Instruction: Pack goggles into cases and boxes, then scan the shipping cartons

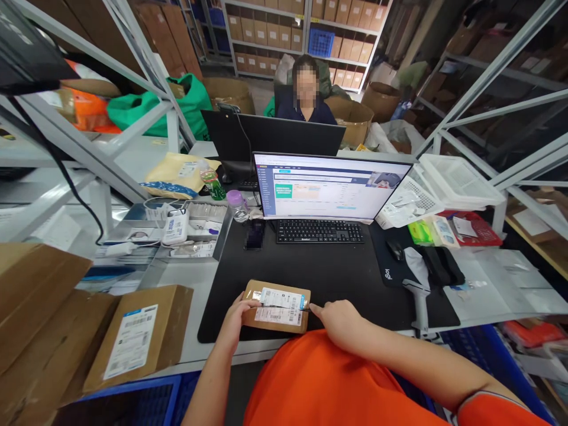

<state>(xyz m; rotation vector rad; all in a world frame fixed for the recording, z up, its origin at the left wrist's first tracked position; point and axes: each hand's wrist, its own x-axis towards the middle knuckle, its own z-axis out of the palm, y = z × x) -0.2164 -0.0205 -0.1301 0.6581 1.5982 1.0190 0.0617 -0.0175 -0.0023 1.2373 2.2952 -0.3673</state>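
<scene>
A small brown cardboard parcel (275, 305) with a white shipping label lies on the black desk mat (328, 272) near the front edge. My left hand (235, 322) grips the parcel's left side, thumb on top. My right hand (339, 322) is curled at the parcel's right edge and pinches a thin blade-like tool (305, 306) that touches the label. I cannot make out the tool clearly.
Behind the parcel are a black keyboard (319, 231), a lit monitor (328, 186), a phone (255, 235) and a mouse (394, 248). Cardboard parcels (137, 334) are stacked at the left. A handheld scanner (419, 302) lies to the right. A person (305, 94) sits opposite.
</scene>
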